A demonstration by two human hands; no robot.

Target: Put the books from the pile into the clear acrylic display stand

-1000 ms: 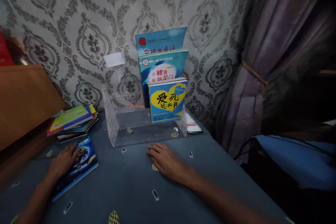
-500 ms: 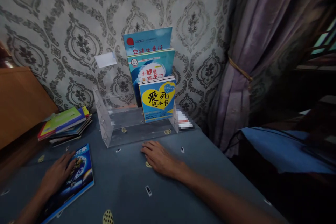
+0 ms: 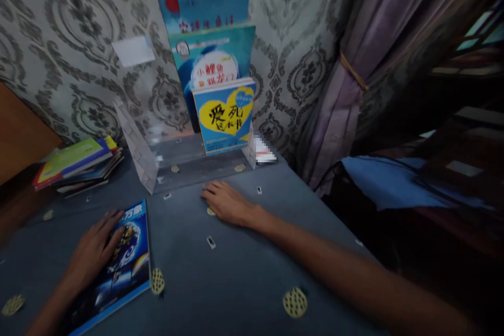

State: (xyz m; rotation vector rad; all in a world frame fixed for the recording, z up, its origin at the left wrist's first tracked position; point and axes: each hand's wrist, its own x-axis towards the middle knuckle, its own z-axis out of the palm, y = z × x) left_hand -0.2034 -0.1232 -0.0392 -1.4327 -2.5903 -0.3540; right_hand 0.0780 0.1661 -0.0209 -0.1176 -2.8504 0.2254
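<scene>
Blue book [image 3: 118, 265], one, flat near table's [image 3: 220, 283] front left edge; left hand [image 3: 92, 252] flat on it, grip released. Right hand [image 3: 228, 203] flat, released, before clear rack [image 3: 157, 160] holding three books [image 3: 224, 115].

Dark blue book's [image 3: 118, 265] lower corner is cut off.

Two bare forearms in frame, no sleeves visible up to picture edge. Left hand [image 3: 92, 252] bare: no glove, no ring, no watch or band at wrist. Right hand [image 3: 226, 203] likewise bare, fingers unadorned, wrist plain. Right forearm long in view, running to lower right corner, uncovered throughout. Left forearm shows only short stretch at lower left edge, also uncovered. Dim light and motion blur; nails and finer marks not discernible.
</scene>
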